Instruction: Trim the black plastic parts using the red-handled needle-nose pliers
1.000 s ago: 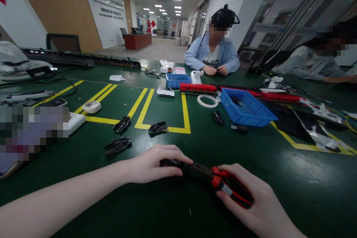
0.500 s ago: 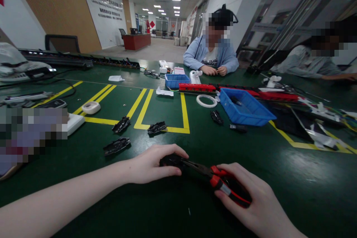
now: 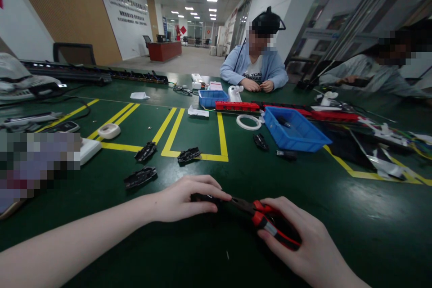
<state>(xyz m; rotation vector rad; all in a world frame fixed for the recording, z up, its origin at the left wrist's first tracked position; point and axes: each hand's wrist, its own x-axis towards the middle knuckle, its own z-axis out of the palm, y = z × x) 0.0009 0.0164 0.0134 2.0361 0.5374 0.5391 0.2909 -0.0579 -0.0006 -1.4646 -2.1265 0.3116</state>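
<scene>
Left hand stays pressed over a small black part on the worktop; right hand remains clenched on red-handled pliers, nose unmoved at the part. No visible progress.

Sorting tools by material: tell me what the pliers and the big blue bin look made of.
Pliers: dark, dull metal jaws by the look; grips seem red and black rubbery plastic with a slight sheen, held in the right hand. Big blue bin: likely moulded plastic, uniform colour, thin smooth walls with a soft gloss.
</scene>
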